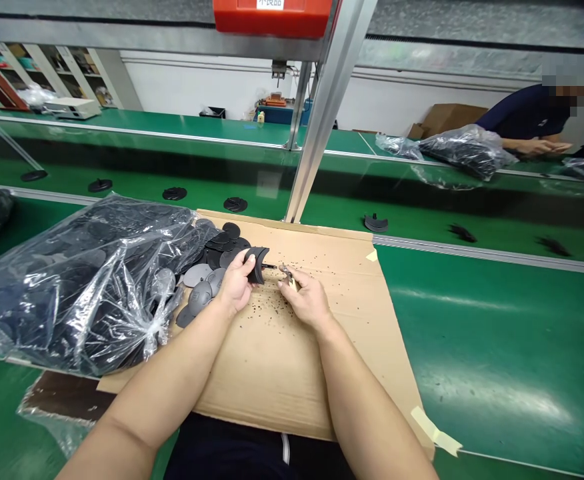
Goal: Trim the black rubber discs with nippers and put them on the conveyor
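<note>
Over the cardboard (282, 360), left hand (236, 283) fingers clamped on black discs (258, 262) (edge-up), right hand (308, 300) pinching cutter (287, 272).

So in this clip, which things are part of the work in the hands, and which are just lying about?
In hand:
- left hand holding a stack of curved black plastic pieces
- right hand holding a small metal cutting tool
- flat brown cardboard sheet
- clear plastic bag of black parts

Lying about:
- red plastic bin
- brown cardboard box
- co-worker's hands
</note>
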Demonstrator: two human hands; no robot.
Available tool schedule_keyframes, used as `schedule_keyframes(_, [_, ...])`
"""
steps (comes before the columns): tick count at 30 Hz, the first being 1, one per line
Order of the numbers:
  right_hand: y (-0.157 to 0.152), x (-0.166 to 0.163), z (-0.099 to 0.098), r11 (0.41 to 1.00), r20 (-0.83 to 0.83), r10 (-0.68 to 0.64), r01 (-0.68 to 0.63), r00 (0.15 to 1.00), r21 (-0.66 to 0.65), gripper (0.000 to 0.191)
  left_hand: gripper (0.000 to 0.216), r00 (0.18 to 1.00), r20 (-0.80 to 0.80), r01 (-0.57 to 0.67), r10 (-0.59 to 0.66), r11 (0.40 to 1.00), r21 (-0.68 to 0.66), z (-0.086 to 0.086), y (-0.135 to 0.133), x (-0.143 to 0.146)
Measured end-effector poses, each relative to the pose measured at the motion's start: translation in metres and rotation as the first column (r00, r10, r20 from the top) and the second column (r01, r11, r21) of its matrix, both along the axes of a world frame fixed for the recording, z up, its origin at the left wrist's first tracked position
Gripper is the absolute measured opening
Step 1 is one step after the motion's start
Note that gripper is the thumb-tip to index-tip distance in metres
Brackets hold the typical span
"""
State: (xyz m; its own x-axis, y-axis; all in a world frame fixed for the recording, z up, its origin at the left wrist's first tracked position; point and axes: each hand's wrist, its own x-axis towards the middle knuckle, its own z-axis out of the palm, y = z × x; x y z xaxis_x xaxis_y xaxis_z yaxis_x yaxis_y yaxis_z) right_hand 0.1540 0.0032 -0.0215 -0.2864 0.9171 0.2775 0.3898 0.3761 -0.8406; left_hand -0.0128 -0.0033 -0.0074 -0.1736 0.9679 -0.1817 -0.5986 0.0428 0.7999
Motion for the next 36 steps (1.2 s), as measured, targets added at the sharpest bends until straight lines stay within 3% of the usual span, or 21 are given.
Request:
schedule_keyframes(4, [0.001,0.003,0.001,0.997,-0.027,-0.04,0.038,0.999,-0.064,0.041,0.048,0.998,-0.061,-0.028,0.026,0.999,-0.028,-0.004,0.002,-0.001])
schedule_keyframes(10, [-0.009,-0.001,0.008,0.986,0.055,0.075,-0.082,0.996,0.146,0.034,0.049,0.999,0.046,0.029,-0.029,0.999,-0.021,-0.005,0.0,-0.002])
schedule_keyframes(14, [-0.015,-0.013,0.007,0.971,0.083,0.139,-0.152,0.987,0.183,0.032,0.045,0.998,-0.054,0.037,-0.039,0.998,-0.044,-0.006,-0.003,0.01])
schedule_keyframes(16, [-0.015,-0.017,0.003,0.984,0.043,0.073,-0.079,0.996,0.163,0.033,0.039,0.992,-0.118,-0.041,0.036,0.998,-0.042,-0.008,-0.002,0.016])
schedule_keyframes(19, [-0.013,-0.016,0.0,0.998,-0.084,-0.044,0.046,0.995,0.029,0.036,0.034,0.979,-0.181,-0.102,0.092,0.994,-0.05,-0.013,0.001,0.019])
schedule_keyframes(21, [-0.011,-0.012,0.003,0.997,-0.117,-0.032,0.024,0.993,-0.068,0.038,0.033,0.968,-0.229,-0.117,0.104,0.992,-0.046,-0.015,0.002,0.017])
schedule_keyframes(23, [-0.011,-0.006,0.009,0.994,-0.042,0.046,-0.05,0.998,-0.096,0.036,0.032,0.959,-0.261,-0.125,0.113,0.992,-0.03,-0.016,0.003,0.015])
schedule_keyframes(25, [-0.011,0.001,0.016,0.986,0.144,0.16,-0.151,0.977,-0.075,0.034,0.032,0.953,-0.279,-0.127,0.117,0.992,-0.02,-0.016,0.003,0.014])
schedule_keyframes(29, [-0.011,0.011,0.026,0.936,0.425,0.348,-0.337,0.836,-0.103,0.041,0.031,0.943,-0.306,-0.145,0.128,0.989,-0.032,-0.014,0.002,0.013])
schedule_keyframes(36, [-0.011,0.015,0.026,0.945,0.494,0.327,-0.275,0.806,-0.176,0.046,0.032,0.932,-0.349,-0.114,0.096,0.993,-0.031,-0.013,0.0,0.013])
